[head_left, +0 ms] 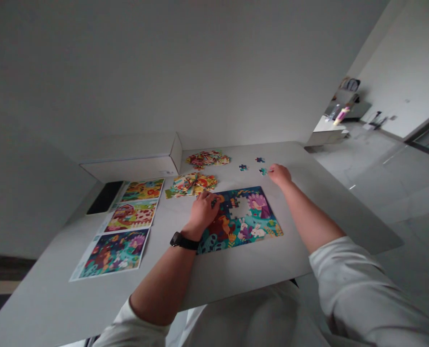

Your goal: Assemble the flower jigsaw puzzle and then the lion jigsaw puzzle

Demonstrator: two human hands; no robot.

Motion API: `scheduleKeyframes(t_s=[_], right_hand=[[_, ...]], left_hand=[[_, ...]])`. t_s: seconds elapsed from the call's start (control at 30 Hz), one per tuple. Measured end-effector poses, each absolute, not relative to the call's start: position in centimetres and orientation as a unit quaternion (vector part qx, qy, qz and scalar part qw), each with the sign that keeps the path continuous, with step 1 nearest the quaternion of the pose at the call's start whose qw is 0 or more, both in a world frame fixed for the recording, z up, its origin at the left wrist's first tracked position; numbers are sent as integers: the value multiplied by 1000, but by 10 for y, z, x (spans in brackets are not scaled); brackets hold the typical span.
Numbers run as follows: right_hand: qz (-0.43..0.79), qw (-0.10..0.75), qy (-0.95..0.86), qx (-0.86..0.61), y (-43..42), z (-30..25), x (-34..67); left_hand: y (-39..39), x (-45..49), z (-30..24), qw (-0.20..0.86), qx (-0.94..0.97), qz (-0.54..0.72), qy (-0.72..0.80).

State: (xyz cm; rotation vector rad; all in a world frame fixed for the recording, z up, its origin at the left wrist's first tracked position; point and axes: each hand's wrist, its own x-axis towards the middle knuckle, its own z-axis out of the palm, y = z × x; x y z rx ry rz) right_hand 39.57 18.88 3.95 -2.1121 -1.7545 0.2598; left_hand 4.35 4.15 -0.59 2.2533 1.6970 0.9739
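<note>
The left hand (203,210) hides part of the puzzle (236,225), the right hand's (279,174) grip beyond the puzzle is too small to tell, and clutter (353,85) far right of it blurs.

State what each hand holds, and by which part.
Left hand: at the left part of the puzzle; no hold visible. Right hand: beside a loose piece; whether it grips anything cannot be told.

A single head-worn camera looks forward and down over a pale grey, smooth tabletop (173,217) toward a plain grey wall (207,72). White cloth sleeves (351,277) lie nearest the lens, along the bottom edge; a multicoloured, flat rectangular jigsaw (241,230) sits farther off, below centre. The wide angle also catches a shiny grey floor (380,178) at right.
</note>
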Motion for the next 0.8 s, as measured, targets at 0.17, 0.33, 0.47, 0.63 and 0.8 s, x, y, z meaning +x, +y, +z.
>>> scheduleKeyframes(t_s=[0.17,0.33,0.47,0.63,0.8], right_hand=[[114,174,-599,-773,216,34,404],[127,127,-616,-767,226,32,386],[136,142,-630,-751,222,29,380],[162,206,-635,-727,196,33,377],[430,350,-615,-560,143,50,356]], left_hand=[[40,44,-1,84,736,351,573],[38,45,1,89,736,359,567],[38,47,2,86,738,373,556],[37,48,5,95,741,386,541],[35,54,7,137,731,418,522]])
